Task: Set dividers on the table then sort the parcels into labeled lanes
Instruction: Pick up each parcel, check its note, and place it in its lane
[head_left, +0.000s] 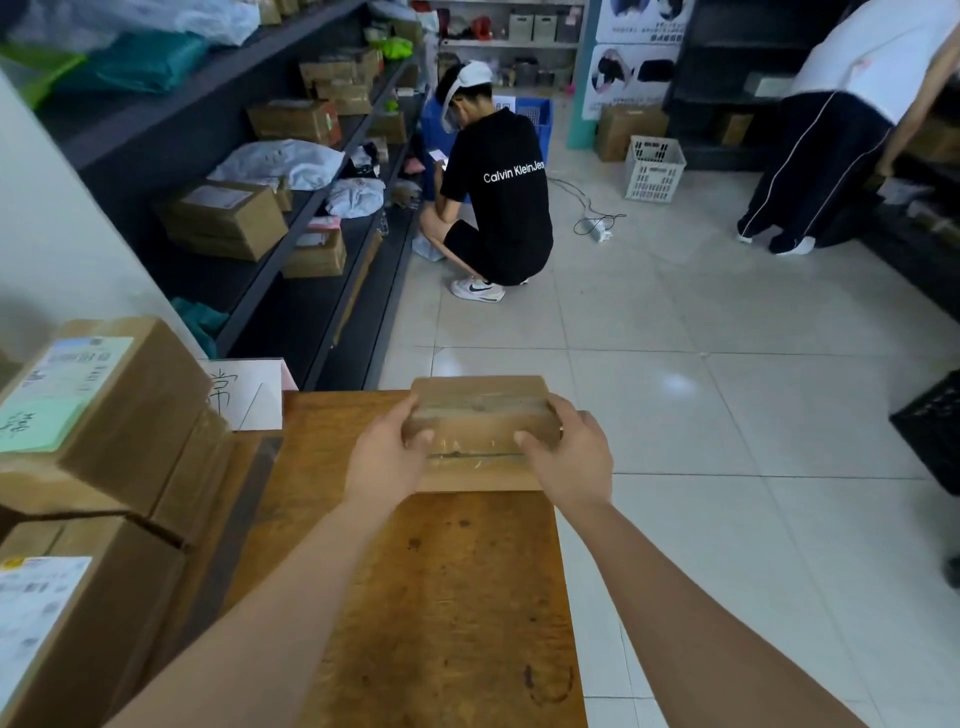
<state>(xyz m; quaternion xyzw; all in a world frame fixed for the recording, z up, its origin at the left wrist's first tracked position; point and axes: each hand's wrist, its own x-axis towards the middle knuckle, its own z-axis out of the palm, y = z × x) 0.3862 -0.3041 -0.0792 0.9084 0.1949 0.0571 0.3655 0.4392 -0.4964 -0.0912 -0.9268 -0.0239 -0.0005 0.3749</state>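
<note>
Head view: arms outstretched, gripping 1 cardboard parcel (480, 410) by its 2 ends with left hand (387, 460) and right hand (571, 452), thumbs showing, other fingers hidden behind it. Over the far end of the table (441, 597); blurred, contact unclear. Leftward, paper sign (249, 400) partly behind boxes (104, 405).

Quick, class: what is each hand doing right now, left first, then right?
The left hand grips the left end of the small cardboard parcel.
The right hand grips its right end.
</note>
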